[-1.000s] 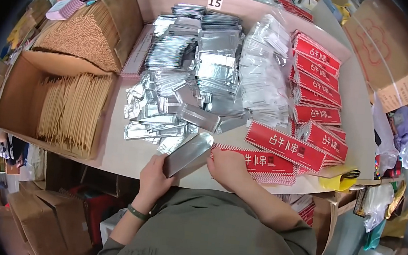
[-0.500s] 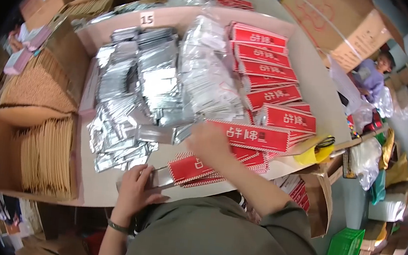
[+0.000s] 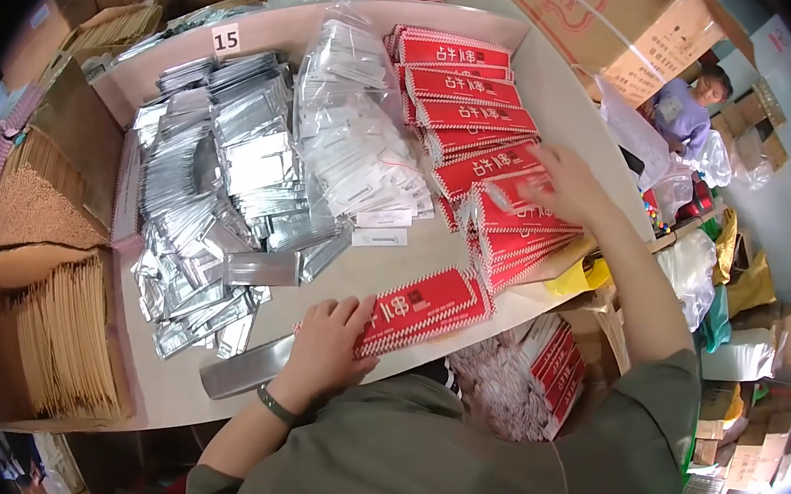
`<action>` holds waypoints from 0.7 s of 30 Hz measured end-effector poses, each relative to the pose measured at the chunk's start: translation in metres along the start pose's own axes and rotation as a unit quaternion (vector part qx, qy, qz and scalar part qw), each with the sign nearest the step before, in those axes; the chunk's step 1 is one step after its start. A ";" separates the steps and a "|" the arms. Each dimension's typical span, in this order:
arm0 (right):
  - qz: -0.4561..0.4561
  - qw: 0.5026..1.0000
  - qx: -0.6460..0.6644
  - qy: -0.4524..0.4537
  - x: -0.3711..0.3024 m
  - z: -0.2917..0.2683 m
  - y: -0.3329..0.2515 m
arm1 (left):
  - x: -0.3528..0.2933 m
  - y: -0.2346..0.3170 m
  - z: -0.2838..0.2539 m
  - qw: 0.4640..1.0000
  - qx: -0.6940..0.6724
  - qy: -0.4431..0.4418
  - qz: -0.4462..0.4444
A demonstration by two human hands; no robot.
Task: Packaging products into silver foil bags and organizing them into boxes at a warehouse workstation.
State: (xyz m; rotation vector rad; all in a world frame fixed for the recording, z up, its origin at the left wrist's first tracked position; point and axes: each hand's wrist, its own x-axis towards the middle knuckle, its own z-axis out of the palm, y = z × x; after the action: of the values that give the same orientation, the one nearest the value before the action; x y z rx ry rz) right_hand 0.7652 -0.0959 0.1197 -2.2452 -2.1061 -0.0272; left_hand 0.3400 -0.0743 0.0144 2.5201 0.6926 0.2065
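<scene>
My left hand [image 3: 333, 337] lies with curled fingers on the left end of a red printed packet [image 3: 432, 311] at the table's near edge. From under that hand a long silver packet [image 3: 246, 369] sticks out to the left. My right hand [image 3: 570, 193] reaches over the stacked red packets [image 3: 517, 236] at the right, its fingers smeared by motion. Something blurred shows by its fingertips, and I cannot make out whether it is held. More red packets [image 3: 472, 115] lie overlapped in a row behind.
Silver packets [image 3: 251, 150] cover the table's left side. A clear bag of white packets [image 3: 359, 137] lies mid-table. Boxes of wooden sticks [image 3: 68, 338] stand at the left. Below the table edge, a carton holds red packets [image 3: 557, 380]. Other people work beyond.
My right hand has moved from the middle of the table to the right-hand red stack. My left hand has shifted right, onto the red packet. The view has turned somewhat.
</scene>
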 end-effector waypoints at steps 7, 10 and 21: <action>0.054 0.953 -0.113 -0.277 -0.021 0.059 -0.001 | -0.010 0.000 0.011 0.999 0.026 0.032 0.015; 0.028 0.978 -0.104 -0.180 0.013 0.071 0.004 | -0.011 0.001 0.013 0.999 0.027 0.020 0.006; 0.154 0.976 -0.154 0.022 0.163 0.112 0.043 | 0.003 -0.001 0.002 0.999 0.032 0.020 -0.003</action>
State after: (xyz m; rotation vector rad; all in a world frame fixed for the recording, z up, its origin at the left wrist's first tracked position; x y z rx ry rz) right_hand 0.8151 0.0700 0.0153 -2.6937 -1.8114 -0.4119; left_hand 0.3430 -0.0725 0.0124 2.5803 0.7334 0.2362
